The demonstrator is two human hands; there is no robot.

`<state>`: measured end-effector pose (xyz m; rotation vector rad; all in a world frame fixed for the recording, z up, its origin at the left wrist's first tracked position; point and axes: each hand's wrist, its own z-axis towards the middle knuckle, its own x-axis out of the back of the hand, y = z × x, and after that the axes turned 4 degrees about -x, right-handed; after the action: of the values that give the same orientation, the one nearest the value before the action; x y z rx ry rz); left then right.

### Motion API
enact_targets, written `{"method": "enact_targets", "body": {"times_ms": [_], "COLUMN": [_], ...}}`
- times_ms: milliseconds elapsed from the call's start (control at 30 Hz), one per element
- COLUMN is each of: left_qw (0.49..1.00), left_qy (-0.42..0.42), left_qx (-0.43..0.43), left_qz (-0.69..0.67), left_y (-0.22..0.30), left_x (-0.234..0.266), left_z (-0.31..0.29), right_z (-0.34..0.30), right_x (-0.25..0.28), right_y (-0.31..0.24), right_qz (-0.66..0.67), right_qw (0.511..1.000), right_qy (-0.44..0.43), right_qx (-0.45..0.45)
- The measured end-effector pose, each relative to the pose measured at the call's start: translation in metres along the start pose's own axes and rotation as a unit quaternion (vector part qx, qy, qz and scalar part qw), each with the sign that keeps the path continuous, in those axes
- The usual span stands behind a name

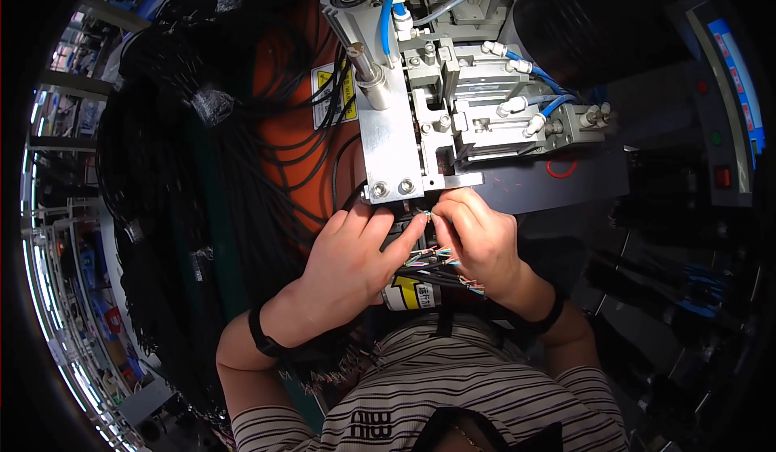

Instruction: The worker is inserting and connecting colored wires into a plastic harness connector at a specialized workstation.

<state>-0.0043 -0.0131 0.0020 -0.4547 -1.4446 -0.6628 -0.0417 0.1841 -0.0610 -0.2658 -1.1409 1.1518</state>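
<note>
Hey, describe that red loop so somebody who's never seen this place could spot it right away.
Find the big silvery machine at the top centre. To its lower right, beyond the right hand, spreads a flat grey surface. On it lies the thin red loop, far larger than the tiny reddish flecks to its left.

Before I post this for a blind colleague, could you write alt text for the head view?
A person's left hand and right hand meet at thin multicolored wires just in front of a metal pneumatic fixture. Black cables crowd the left side.
</note>
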Motion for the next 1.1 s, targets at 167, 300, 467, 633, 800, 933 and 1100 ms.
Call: {"method": "enact_targets", "body": {"times_ms": [167, 300, 467, 633, 800, 933, 1100], "left_qw": [1.000, 1.000, 1.000, 1.000, 1.000, 1.000, 1.000], "left_qy": [0.005, 0.007, -0.007, 0.000, -0.004, -0.021, -0.003], "left_qx": [-0.001, -0.004, 0.002, -0.002, 0.000, 0.001, 0.003], "left_qz": [0.001, 0.005, 0.019, 0.008, -0.003, 0.004, 0.001], "left_y": [0.000, 0.000, 0.002, -0.001, 0.000, 0.001, 0.001], "left_x": [-0.001, -0.002, -0.001, -0.003, -0.001, 0.003, 0.001], "left_z": [0.000, -0.001, 0.000, -0.001, -0.001, 0.000, 0.001], "right_z": [-0.001, 0.001, 0.003, 0.000, -0.002, -0.001, 0.005], "right_x": [-0.001, 0.002, 0.006, 0.003, -0.001, 0.002, 0.012], "right_y": [-0.001, -0.005, -0.008, -0.002, 0.002, -0.003, -0.006], "right_qz": [0.001, -0.022, -0.025, 0.045, 0.051, 0.010, -0.068], "right_qw": [1.000, 1.000, 0.998, 0.999, 0.999, 1.000, 0.992], "right_qy": [0.018, 0.003, -0.036, -0.002, 0.012, -0.006, -0.096], "right_qx": [0.008, 0.005, -0.038, -0.029, -0.009, -0.014, -0.036]}}
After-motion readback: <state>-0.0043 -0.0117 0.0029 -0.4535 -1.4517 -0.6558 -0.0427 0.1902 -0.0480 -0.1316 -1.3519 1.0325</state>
